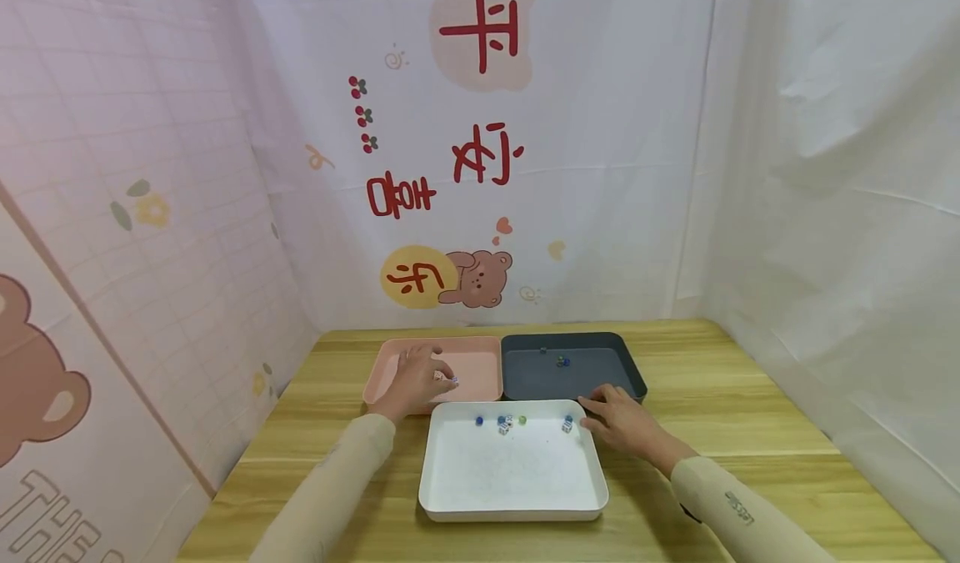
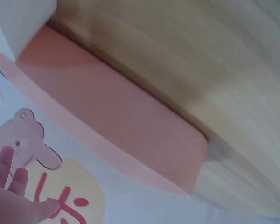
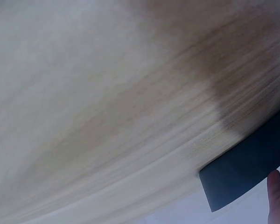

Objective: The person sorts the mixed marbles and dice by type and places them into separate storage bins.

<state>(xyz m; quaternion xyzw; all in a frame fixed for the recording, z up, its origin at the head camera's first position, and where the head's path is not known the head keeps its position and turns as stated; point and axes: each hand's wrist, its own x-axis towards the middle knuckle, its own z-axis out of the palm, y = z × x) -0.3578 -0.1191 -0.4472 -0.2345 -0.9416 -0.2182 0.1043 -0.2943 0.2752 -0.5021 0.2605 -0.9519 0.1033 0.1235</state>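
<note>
My left hand is over the pink tray, its thumb and fingers apart. Small white dice with coloured marks show in that tray beside the fingertips. In the left wrist view the fingers are spread, with nothing visible between them. My right hand reaches over the upper right corner of the white tray, thumb and index finger apart. Close to its fingertips lie a white die and a blue bead. The right wrist view catches only fingers at its edge.
Along the white tray's far side lie a dark blue bead, a green bead and a cluster of dice. Behind it at the right, the dark grey tray holds several small beads. The wooden table meets fabric walls.
</note>
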